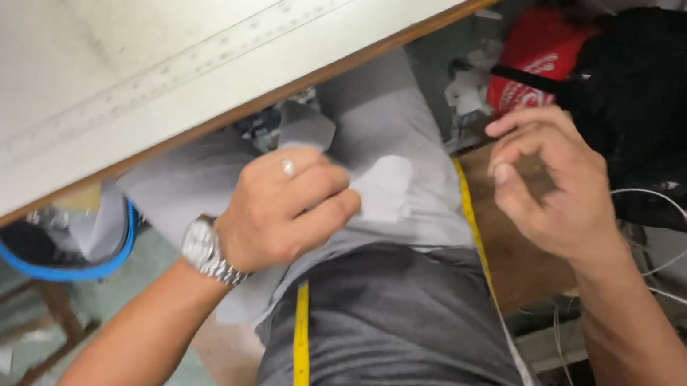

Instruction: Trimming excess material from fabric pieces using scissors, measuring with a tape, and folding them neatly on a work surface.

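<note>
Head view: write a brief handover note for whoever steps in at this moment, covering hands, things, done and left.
Left hand: closed on the light grey fabric pieces lying on the lap, below the edge of the white table.
Right hand: raised to the right of the fabric, fingers curled, holding nothing that can be seen.
Yellow measuring tape: draped around the neck, both ends hanging over the dark grey shirt.
Done: fabric gathered in the left hand.
Left: fabric is not yet on the table.
</note>
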